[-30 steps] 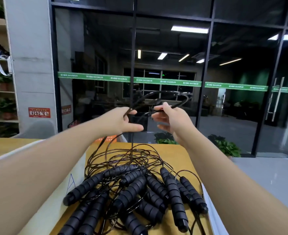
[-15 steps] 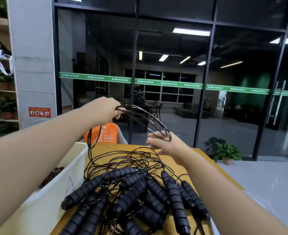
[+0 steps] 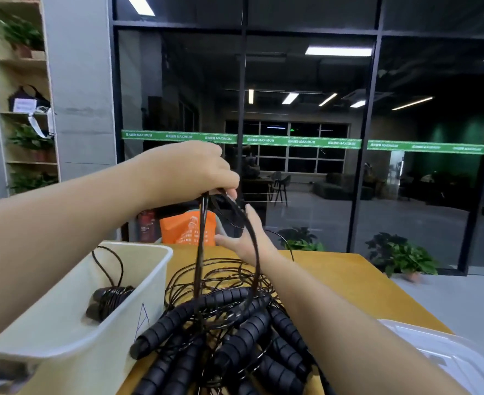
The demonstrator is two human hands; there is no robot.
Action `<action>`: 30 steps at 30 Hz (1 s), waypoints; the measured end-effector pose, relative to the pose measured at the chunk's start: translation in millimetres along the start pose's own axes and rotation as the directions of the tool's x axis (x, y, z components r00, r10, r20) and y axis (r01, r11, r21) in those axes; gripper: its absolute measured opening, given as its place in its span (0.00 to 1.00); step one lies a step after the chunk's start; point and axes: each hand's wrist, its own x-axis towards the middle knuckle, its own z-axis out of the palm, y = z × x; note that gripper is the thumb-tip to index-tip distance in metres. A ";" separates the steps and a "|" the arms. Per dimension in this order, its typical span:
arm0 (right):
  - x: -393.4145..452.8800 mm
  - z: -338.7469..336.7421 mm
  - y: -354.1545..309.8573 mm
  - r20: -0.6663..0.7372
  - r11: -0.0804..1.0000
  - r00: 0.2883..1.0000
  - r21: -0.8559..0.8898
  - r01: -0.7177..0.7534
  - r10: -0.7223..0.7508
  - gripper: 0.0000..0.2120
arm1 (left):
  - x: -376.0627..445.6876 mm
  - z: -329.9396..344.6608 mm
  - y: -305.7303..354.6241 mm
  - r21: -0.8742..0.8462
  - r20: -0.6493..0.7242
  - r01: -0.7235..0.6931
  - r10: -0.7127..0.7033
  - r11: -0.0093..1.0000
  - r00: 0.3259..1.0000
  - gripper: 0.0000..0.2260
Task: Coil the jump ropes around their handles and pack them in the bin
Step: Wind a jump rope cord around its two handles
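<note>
A tangled pile of black jump ropes (image 3: pixel 229 332) with ribbed foam handles lies on the wooden table (image 3: pixel 334 280). My left hand (image 3: pixel 195 169) is raised above the pile and is closed on a bunch of black cord loops (image 3: pixel 202 240) that hang down to the pile. My right hand (image 3: pixel 243 238) is lower, fingers spread, with the loops running across its palm. A cream bin (image 3: pixel 73 323) at the left holds one coiled rope (image 3: pixel 110 300).
A clear plastic lid or box (image 3: pixel 448 357) lies at the lower right by the table edge. An orange bag (image 3: pixel 186 229) stands behind the table. Glass walls, potted plants (image 3: pixel 400 255) and a shelf (image 3: pixel 24 109) lie beyond.
The view has tilted down and left, showing the bin. My left hand still grips the loops, which now hang down; my right hand has opened and sits under them.
</note>
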 end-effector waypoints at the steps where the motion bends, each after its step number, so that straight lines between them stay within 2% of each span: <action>1: 6.5 0.8 3.3 -0.048 1.000 0.999 0.025 0.010 -0.008 0.48 | -3.9 -1.9 2.2 0.021 -0.018 -0.068 0.068 0.997 0.998 0.11; 4: 16.3 -0.4 -5.8 -0.143 0.992 0.982 -0.005 0.126 -0.125 0.51 | -10.5 -1.5 14.3 0.110 -0.051 -0.226 0.233 0.968 0.971 0.05; 7: 26.4 -3.7 -20.3 -0.084 0.963 0.960 0.018 0.270 -0.268 0.53 | -12.5 4.5 28.7 0.146 -0.089 -0.297 0.312 0.944 0.946 0.06; 9: 29.0 -5.1 -30.4 0.011 0.950 0.950 -0.017 0.312 -0.312 0.43 | -12.5 9.0 35.4 0.138 -0.119 -0.322 0.339 0.936 0.933 0.08; 10: 28.6 -5.9 -34.1 0.028 0.950 0.952 -0.059 0.305 -0.304 0.33 | -12.0 11.6 37.4 0.145 -0.119 -0.328 0.346 0.933 0.931 0.09; 12: 28.4 -10.1 -41.2 -0.022 0.945 0.951 -0.125 0.302 -0.307 0.12 | -12.4 15.6 38.9 0.170 -0.091 -0.319 0.337 0.932 0.937 0.11; 13: 27.1 -12.8 -43.7 -0.071 0.946 0.949 -0.131 0.297 -0.308 0.08 | -13.8 18.3 37.9 0.177 -0.068 -0.308 0.324 0.935 0.944 0.12; 14: 24.8 -15.8 -46.0 -0.136 0.949 0.943 -0.131 0.286 -0.303 0.10 | -15.7 22.2 35.7 0.194 -0.051 -0.285 0.299 0.939 0.953 0.13; 17: 14.7 -26.0 -50.3 -0.201 0.972 0.952 0.001 0.237 -0.232 0.11 | -20.4 36.7 29.6 0.187 0.010 -0.174 0.176 0.967 0.984 0.08; 18: 12.2 -29.5 -50.5 -0.187 0.974 0.959 0.040 0.222 -0.211 0.10 | -20.0 41.7 29.7 0.176 0.076 -0.124 0.112 0.977 0.991 0.04; 19: 8.0 -34.1 -52.0 -0.172 0.976 0.967 0.075 0.205 -0.190 0.09 | -17.5 43.4 31.2 0.170 0.203 -0.042 0.007 0.985 0.979 0.02; 20: 4.9 -38.2 -52.7 -0.160 0.977 0.973 0.104 0.185 -0.168 0.08 | -17.3 49.0 31.7 0.178 0.325 0.080 -0.135 0.981 0.936 0.07; 22: -1.4 -45.6 -57.1 -0.145 0.974 0.980 0.163 0.160 -0.137 0.06 | -19.6 59.6 32.3 0.236 0.474 0.323 -0.399 0.916 0.785 0.13; 25: -10.8 -50.6 -67.8 -0.058 0.960 0.988 0.233 0.153 -0.143 0.05 | -20.9 80.2 38.1 0.116 0.488 0.590 -0.563 0.799 0.667 0.27; 28: -18.2 -47.9 -76.6 0.086 0.903 0.985 0.419 0.099 -0.148 0.12 | -8.8 93.1 51.0 -0.179 0.477 0.727 -0.588 0.663 0.654 0.33; 30: -24.1 -43.4 -82.3 0.181 0.835 0.973 0.550 0.022 -0.144 0.16 | 2.6 93.9 62.8 -0.351 0.435 0.716 -0.571 0.604 0.696 0.30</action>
